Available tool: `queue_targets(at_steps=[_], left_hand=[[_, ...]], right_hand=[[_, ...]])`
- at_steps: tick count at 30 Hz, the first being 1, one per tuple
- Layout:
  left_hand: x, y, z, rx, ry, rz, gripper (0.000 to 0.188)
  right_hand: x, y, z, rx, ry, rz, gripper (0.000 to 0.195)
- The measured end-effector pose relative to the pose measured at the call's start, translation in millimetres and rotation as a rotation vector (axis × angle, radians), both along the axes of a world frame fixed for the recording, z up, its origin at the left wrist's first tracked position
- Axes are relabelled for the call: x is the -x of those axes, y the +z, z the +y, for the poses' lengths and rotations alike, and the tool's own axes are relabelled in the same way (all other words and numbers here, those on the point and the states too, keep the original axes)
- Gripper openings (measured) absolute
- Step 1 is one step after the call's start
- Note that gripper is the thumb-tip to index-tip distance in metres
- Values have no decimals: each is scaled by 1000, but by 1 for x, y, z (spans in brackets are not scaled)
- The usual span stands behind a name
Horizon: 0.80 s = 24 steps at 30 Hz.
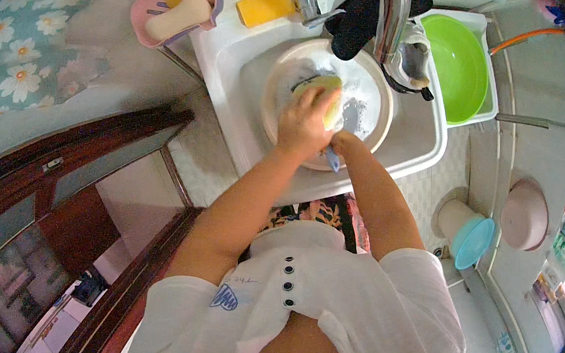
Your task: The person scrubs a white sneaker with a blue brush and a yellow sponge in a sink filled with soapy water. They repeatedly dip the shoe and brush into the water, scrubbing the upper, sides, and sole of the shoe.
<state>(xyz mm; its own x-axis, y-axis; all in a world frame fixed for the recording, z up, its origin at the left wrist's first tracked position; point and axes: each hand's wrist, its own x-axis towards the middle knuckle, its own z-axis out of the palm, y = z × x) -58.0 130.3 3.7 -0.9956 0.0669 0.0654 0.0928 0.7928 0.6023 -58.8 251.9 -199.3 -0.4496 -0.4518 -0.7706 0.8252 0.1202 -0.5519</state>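
Observation:
A round cream basin (383, 131) sits in a white sink (432, 154), with suds and wet gray-white patches inside it. My left hand (307, 117) presses a yellow-green sponge (332, 102) over something dark-edged, mostly hidden beneath it. Close by, at the basin's near rim, my right hand (342, 142) is closed around a light blue handle (333, 159), whose end sticks out below the fingers. What the handle belongs to is hidden by the hands and foam.
A chrome faucet (390, 24) reaches over the basin, beside black cloth (356, 19). A yellow sponge (266, 6) lies on the sink's back edge. Left of it is a pink soap dish (144, 21) with a white soap bar (179, 18). A green basin (454, 70) stands at right.

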Motion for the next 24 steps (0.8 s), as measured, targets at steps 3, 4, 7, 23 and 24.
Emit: queue_targets(at_steps=[3, 4, 7, 23, 24], left_hand=[[5, 5, -5, 74, -19, -81, 60], [6, 10, -5, 44, -31, -107, 59], [6, 12, -6, 74, -1, -160, 62], [25, 16, -25, -9, 41, -250, 58], [30, 17, -36, 3, 15, -215, 57]], right_hand=[[-3, -11, -10, -380, 147, 325, 37], [-5, -11, -10, -554, 214, 445, 37], [2, 13, 3, -942, 517, 624, 38], [11, -10, 25, -141, 432, 132, 28], [10, 7, 29, -63, 365, 85, 27]])
